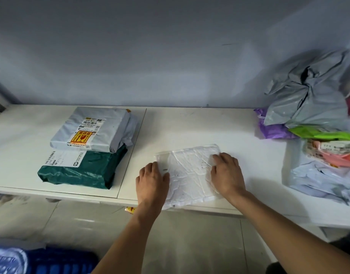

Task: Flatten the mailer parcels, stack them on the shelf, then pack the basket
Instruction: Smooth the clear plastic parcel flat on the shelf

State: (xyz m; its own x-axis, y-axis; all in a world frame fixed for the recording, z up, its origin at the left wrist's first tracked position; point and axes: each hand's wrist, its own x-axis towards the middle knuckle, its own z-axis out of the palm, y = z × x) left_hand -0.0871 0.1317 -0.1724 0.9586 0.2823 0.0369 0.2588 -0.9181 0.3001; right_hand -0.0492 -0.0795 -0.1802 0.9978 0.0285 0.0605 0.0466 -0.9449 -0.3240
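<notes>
A crinkled white mailer parcel (189,175) lies flat on the white shelf (249,151), its near edge hanging slightly over the shelf's front. My left hand (152,179) presses on its left side with fingers laid flat. On the parcel's right side my right hand (227,173) presses down, fingers slightly bent at the tips. To the left a grey parcel (93,130) with a yellow-red label sits on top of a dark green parcel (81,171).
At the right of the shelf lies a loose heap of mailers: grey (308,99), purple (269,129), green (324,133), pink-orange (336,153) and pale white (318,178). A blue basket (57,262) stands on the tiled floor at bottom left. A grey wall backs the shelf.
</notes>
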